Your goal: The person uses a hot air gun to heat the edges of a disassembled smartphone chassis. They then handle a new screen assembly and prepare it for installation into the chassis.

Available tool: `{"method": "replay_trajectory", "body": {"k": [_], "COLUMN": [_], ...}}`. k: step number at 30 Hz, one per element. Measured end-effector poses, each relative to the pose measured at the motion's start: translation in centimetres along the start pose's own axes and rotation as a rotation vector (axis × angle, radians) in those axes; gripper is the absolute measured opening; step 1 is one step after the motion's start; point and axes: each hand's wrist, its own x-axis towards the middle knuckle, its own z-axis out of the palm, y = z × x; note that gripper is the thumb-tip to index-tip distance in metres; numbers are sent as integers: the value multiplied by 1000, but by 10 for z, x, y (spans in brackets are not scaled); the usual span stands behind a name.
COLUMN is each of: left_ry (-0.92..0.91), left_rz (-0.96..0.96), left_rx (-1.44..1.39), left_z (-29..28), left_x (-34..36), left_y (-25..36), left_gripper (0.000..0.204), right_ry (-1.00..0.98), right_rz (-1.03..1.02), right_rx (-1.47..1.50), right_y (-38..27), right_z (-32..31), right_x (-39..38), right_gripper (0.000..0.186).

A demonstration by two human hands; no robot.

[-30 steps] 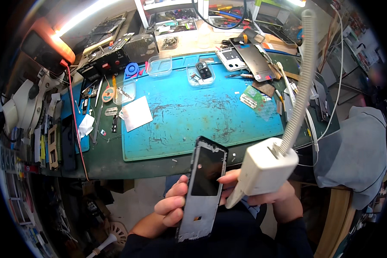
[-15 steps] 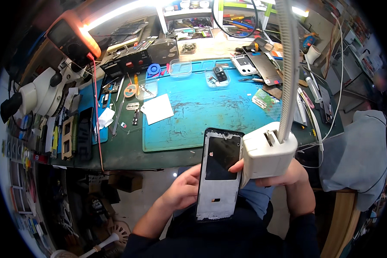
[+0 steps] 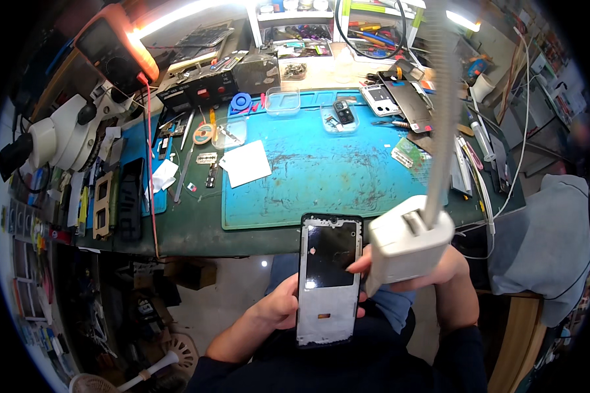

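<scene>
Shows dark bench (image 3: 193, 223) with scuffed blue mat (image 3: 321, 177) on top. Places white boxy unit (image 3: 410, 242), on ribbed neck (image 3: 444, 124), at near right. Puts phone frame (image 3: 324, 304) at near centre, dark glossy window (image 3: 328, 252) in its far half. Finds left hand (image 3: 282, 305) grasping the frame's left side. Finds right hand (image 3: 440, 275) partly hidden by the unit, one finger (image 3: 359, 262) at the frame's right edge; cannot tell its grip. Lists white sheet (image 3: 248, 164) at the mat's left end and razor blade (image 3: 207, 158) further left

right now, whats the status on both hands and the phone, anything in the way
Left hand holding the phone. Right hand beside it, one fingertip over its dark panel, contact unclear. White block on ribbed stalk hides part of that hand.
</scene>
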Motion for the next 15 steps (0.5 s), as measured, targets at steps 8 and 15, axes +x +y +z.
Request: {"method": "replay_trajectory", "body": {"k": [8,15], "left_ry": [-30,71], "left_rz": [215,211], "left_rx": [45,-91], "left_z": [-9,-2], "left_x": [12,24], "left_y": [-4,-16], "left_gripper": [115,108], "right_ry": [120,504], "right_rz": [-493,-1004], "right_rx": [4,-28], "right_y": [-16,-1], "right_z": [-20,2], "right_x": [-17,51], "right_gripper": [56,58]}}
